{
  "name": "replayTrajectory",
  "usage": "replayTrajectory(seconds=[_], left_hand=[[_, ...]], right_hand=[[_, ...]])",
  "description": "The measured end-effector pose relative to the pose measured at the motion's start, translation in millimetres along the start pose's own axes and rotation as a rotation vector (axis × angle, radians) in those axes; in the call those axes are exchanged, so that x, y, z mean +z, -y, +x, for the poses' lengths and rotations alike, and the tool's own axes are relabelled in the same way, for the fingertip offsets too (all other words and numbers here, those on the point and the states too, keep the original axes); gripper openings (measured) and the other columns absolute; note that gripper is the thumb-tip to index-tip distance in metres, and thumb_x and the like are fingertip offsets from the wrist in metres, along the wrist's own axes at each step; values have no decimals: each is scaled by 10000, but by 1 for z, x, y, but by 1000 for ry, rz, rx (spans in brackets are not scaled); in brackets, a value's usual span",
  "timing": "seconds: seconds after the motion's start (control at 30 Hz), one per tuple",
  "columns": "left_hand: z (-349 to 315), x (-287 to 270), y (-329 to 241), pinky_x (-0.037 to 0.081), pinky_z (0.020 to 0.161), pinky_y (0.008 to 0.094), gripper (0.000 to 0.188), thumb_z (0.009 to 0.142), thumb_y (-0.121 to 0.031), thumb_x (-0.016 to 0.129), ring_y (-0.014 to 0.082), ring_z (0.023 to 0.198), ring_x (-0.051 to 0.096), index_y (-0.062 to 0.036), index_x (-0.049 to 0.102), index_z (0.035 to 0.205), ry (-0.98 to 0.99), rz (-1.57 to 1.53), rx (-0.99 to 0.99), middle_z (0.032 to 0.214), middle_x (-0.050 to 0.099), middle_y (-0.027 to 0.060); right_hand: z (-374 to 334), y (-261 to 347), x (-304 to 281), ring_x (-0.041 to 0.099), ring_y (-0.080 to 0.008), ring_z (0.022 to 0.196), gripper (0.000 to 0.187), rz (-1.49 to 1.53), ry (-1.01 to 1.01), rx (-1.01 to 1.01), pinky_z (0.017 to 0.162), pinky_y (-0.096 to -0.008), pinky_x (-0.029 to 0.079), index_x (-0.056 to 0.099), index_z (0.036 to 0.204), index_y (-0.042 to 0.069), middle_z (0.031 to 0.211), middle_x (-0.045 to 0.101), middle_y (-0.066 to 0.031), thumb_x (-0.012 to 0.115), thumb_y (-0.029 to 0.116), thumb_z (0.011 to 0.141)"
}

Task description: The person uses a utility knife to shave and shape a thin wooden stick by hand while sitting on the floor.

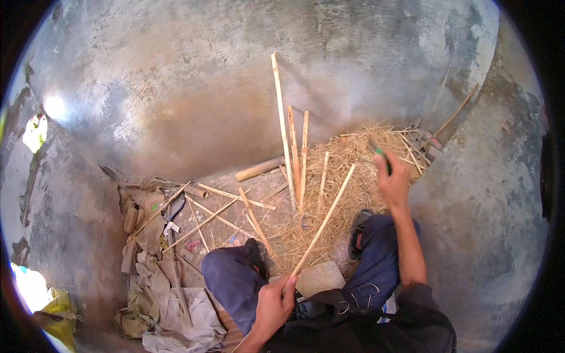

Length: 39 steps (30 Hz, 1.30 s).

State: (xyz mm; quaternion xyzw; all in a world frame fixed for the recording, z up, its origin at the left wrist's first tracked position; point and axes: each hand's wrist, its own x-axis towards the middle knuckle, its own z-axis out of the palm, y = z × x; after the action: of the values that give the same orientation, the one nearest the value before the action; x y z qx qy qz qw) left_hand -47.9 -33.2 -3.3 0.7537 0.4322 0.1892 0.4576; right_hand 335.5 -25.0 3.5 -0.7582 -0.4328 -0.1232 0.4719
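Observation:
My left hand (273, 305) is closed round the lower part of a pale bamboo stick (325, 219), which slants up and away to the right over my lap. Raised to the right of the stick's far end, my right hand (393, 179) grips a green-handled knife (380, 152). Its dark blade, pointing up and left, is blurred against the straw behind it. The knife and the stick are apart. Below and beyond both hands lies a heap of straw-like shavings (347, 176).
Several upright sticks (278, 100) lean on the grey wall (194, 88) ahead. More sticks (218, 215) lie crossed on the floor at left, near pliers (174, 208) and a thick bamboo piece (259, 169). Crumpled cloth (188, 317) lies at lower left. My bent knees flank the work area.

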Motion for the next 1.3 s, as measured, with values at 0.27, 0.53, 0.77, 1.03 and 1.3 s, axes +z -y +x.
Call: replayTrajectory(seconds=[0.27, 0.53, 0.77, 1.03, 1.3], left_hand=[[27, -10, 12, 508, 623, 415, 249, 1053, -206, 705, 384, 681, 702, 4, 762, 1176, -101, -11, 66, 812, 673, 268], [49, -3, -6, 564, 694, 373, 355, 980, -216, 817, 336, 771, 773, 62, 748, 1190, -157, -173, 227, 898, 744, 259], [49, 3, -14, 433, 597, 271, 269, 999, -156, 806, 51, 726, 495, 94, 706, 1011, -194, -168, 263, 726, 616, 77], [37, 2, -11, 372, 565, 259, 263, 1017, -171, 784, 44, 691, 450, 60, 763, 1142, -154, -210, 155, 698, 548, -9], [12, 4, 21, 312, 512, 279, 303, 1050, -241, 747, 48, 609, 390, 18, 779, 1204, 37, -244, -14, 643, 489, 15]], right_hand=[[-65, 42, 13, 636, -273, 580, 332, 197, 243, -304, 553, -404, 477, 716, 968, 30, 730, 642, -127, 718, 357, 1025], [-114, 90, 16, 736, -323, 679, 300, 291, 458, -437, 573, -415, 560, 729, 1006, 71, 848, 731, -109, 789, 362, 963], [-113, 97, 13, 730, -307, 657, 285, 263, 421, -475, 545, -408, 550, 730, 988, 77, 826, 725, -92, 792, 354, 956], [-92, 64, 14, 724, -299, 642, 303, 85, 234, -361, 536, -419, 528, 758, 1053, 50, 771, 709, -116, 740, 350, 1009], [-35, 25, -13, 677, -326, 621, 301, 111, 117, -218, 567, -428, 496, 719, 985, 42, 755, 678, -141, 721, 340, 1030]])
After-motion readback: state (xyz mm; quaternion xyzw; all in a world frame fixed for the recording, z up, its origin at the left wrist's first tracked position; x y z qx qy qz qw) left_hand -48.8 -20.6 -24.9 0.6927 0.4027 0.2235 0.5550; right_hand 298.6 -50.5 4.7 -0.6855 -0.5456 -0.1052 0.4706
